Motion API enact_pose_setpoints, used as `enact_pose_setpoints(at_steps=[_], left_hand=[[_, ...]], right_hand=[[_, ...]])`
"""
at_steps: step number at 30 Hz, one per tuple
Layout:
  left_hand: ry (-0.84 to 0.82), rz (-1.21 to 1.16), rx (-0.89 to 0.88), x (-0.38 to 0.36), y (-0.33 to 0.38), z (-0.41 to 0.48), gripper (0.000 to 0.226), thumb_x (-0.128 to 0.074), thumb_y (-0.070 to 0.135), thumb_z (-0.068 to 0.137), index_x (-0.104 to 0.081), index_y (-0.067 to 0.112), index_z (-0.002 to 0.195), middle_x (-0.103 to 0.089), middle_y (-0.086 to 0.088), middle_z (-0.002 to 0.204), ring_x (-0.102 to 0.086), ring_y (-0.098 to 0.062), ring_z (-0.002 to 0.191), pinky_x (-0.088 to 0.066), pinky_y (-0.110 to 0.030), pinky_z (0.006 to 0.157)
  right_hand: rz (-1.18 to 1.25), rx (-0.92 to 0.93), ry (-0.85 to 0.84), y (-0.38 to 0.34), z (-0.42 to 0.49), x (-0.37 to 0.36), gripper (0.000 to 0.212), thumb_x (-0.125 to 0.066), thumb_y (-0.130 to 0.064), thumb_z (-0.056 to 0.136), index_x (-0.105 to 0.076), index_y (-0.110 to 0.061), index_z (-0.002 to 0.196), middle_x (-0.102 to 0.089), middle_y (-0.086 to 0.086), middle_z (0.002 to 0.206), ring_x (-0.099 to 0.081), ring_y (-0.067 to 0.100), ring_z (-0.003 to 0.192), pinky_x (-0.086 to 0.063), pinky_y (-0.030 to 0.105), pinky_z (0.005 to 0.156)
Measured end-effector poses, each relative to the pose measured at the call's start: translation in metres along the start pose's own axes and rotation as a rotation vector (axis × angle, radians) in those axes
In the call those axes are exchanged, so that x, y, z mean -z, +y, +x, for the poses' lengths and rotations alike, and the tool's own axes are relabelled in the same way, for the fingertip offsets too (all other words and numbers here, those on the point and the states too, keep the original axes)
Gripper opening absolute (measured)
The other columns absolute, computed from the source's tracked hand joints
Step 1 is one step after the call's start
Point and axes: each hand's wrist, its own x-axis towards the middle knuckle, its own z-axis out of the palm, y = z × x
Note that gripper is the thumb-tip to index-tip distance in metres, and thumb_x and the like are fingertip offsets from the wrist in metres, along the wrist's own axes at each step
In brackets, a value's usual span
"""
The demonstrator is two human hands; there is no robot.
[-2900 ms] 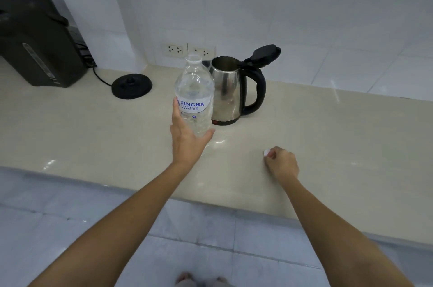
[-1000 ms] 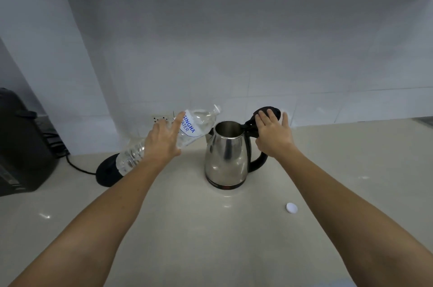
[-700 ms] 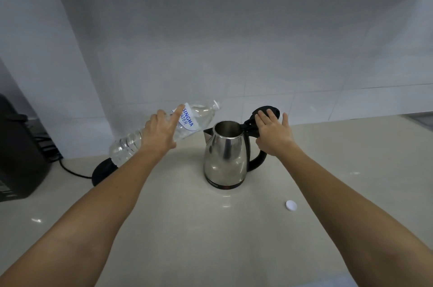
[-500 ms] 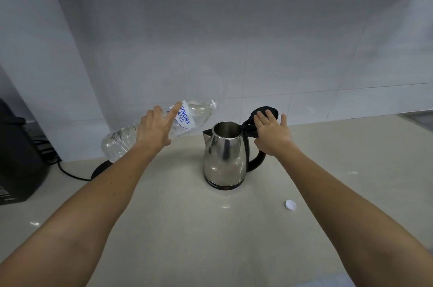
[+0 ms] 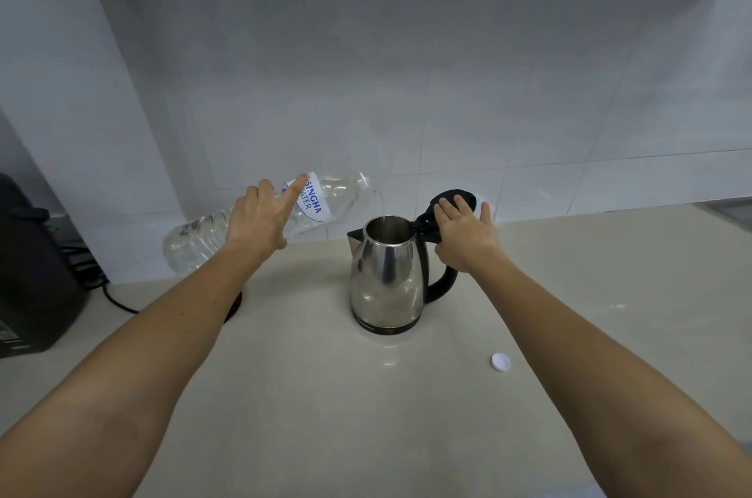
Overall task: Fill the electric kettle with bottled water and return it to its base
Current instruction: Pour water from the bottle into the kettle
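Observation:
A steel electric kettle [image 5: 386, 282] with a black handle stands on the beige counter [image 5: 366, 416], its black lid [image 5: 457, 198] tipped up and open. My left hand [image 5: 260, 223] grips a clear water bottle [image 5: 337, 198] tilted nearly level, mouth over the kettle's opening, and a thin stream of water falls in. My right hand [image 5: 464, 235] rests on the lid hinge and the top of the handle, fingers spread. The black round kettle base [image 5: 235, 308] lies left of the kettle, mostly hidden behind my left forearm.
The white bottle cap [image 5: 500, 361] lies on the counter right of the kettle. A dark appliance [image 5: 32, 282] stands at the far left with a black cable [image 5: 118, 304] running toward the base. A white tiled wall backs the counter.
My left hand has raised the bottle's bottom end, tipping it further, and water now runs from its mouth into the kettle. My right hand stays on the lid and handle.

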Motion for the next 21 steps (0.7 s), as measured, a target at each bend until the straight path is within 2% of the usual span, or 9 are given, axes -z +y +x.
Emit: enact_pose_setpoints(at_steps=[5,10,21], left_hand=[[-0.003,0.015,0.011,0.007,0.002,0.0,0.11,-0.083,0.019,0.066,-0.013,0.031,0.149,-0.046,-0.015,0.109,-0.051,-0.026,0.086,-0.046,-0.035,0.072],[0.011,0.022,0.014,0.011,0.001,0.0,0.11,-0.082,0.015,0.065,-0.014,0.031,0.149,-0.046,-0.015,0.107,-0.039,-0.023,0.077,-0.043,-0.033,0.068],[0.017,0.031,0.02,0.025,0.001,-0.002,0.11,-0.082,0.014,0.066,-0.012,0.031,0.149,-0.046,-0.016,0.108,-0.04,-0.024,0.079,-0.044,-0.034,0.07]], right_hand=[[0.013,0.007,-0.004,0.001,-0.002,0.0,0.068,-0.04,-0.024,0.096,-0.006,-0.012,0.154,-0.004,0.0,0.163,0.003,0.022,0.15,-0.003,0.056,0.117],[0.012,0.018,-0.007,0.004,-0.003,0.0,0.067,-0.039,-0.024,0.096,-0.006,-0.013,0.154,-0.003,0.0,0.163,0.004,0.022,0.15,-0.003,0.056,0.117],[0.044,0.03,-0.015,0.007,-0.006,0.0,0.067,-0.04,-0.023,0.096,-0.006,-0.013,0.153,-0.002,0.0,0.163,0.004,0.021,0.15,-0.003,0.057,0.117]])
